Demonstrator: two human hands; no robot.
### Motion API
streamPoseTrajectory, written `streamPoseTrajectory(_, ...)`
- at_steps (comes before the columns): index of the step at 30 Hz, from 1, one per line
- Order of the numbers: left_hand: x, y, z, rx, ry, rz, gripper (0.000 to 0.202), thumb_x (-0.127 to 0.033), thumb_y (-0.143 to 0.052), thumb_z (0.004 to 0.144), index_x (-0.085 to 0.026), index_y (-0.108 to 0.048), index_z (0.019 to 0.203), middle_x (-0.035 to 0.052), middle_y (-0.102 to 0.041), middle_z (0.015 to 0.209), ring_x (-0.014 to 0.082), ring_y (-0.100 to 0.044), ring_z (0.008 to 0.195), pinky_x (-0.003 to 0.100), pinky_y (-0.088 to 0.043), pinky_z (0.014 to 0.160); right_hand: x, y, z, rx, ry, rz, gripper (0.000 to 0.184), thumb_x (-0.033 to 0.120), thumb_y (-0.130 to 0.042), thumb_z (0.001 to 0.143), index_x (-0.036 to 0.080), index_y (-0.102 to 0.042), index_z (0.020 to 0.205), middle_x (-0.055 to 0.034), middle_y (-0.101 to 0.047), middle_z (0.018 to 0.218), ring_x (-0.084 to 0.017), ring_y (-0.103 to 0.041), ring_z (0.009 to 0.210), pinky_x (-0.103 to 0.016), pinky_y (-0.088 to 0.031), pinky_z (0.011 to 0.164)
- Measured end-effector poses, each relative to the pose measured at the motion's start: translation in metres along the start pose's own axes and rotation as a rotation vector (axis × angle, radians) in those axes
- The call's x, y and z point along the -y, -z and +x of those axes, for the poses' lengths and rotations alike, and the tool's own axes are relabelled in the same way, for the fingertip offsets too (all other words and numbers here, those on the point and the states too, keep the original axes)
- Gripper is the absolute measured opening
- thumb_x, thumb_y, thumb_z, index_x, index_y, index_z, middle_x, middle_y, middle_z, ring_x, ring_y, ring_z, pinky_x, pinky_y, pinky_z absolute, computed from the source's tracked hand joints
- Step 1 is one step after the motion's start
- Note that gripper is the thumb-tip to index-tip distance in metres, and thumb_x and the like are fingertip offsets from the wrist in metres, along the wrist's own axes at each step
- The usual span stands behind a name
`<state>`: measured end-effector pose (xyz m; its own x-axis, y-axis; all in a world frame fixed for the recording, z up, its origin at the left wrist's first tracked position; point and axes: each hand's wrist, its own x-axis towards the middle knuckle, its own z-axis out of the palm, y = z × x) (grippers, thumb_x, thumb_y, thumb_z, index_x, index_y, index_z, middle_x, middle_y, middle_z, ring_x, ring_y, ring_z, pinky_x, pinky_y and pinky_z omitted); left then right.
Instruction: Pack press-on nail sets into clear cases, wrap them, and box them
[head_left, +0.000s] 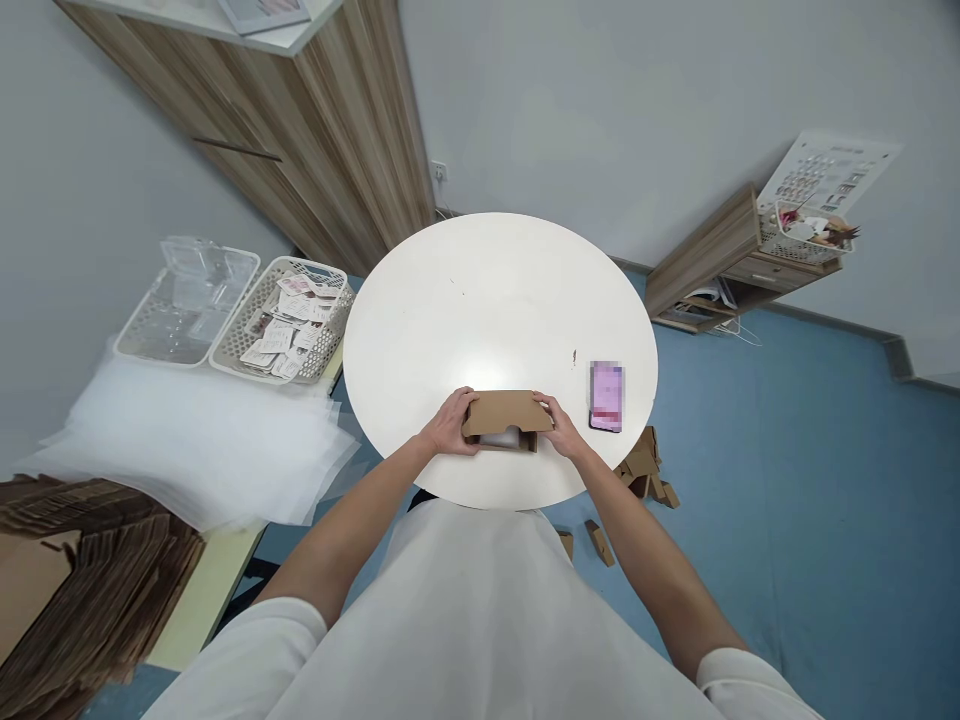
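Head view shows it well, no? Where is the cardboard box [504, 420] now?

It lies on the round white table [480, 290], close to the near edge of the tabletop, in front of the person. Its brown flap is half over the top, and something white shows inside.

And the hands?

They are apart, one at each end. The left hand [450, 425] is clamped on the left end of the box and the right hand [561, 428] grips the right end, with the fingers over the flap.

What lies beside it?

A phone [606, 397] with a lit screen, near the right edge of the tabletop, just beside the right hand but not touching it. Left of the table I see two white baskets [247, 310], one with small paper cards, and a heap of white foam sheets [187, 440]. Some cardboard scraps [646, 472] lie on the blue floor under the right edge.
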<state>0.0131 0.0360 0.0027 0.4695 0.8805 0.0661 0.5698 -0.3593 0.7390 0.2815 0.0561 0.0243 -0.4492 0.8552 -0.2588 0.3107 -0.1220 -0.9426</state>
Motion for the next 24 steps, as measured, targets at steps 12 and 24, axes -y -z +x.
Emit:
streamPoseTrajectory(12, 0.006, -0.001, 0.004, 0.016, 0.111, -0.154, 0.111, -0.043, -0.076, 0.037, -0.022, -0.018, 0.129, 0.0126, -0.025, 0.126, 0.0316, -0.028, 0.121, 0.048, -0.036, 0.095, -0.002, 0.004, 0.018, -0.038, -0.097, -0.058, 0.068, 0.027, -0.067, 0.06, 0.027, -0.036, 0.121, -0.0071, -0.035, 0.128, -0.019, -0.046, 0.105, -0.036, -0.041, 0.088)
streamPoseTrajectory(24, 0.01, -0.001, 0.019, -0.203, 0.541, -0.285, 0.031, -0.046, -0.045, 0.077, -0.023, -0.052, 0.096, 0.0059, -0.057, 0.099, 0.0236, -0.055, 0.093, 0.038, -0.045, 0.078, -0.024, -0.025, 0.02, -0.255, -0.13, -0.161, 0.054, 0.018, -0.048, 0.066, 0.026, -0.037, 0.118, -0.0033, -0.05, 0.114, -0.013, -0.05, 0.075, -0.034, -0.047, 0.073)
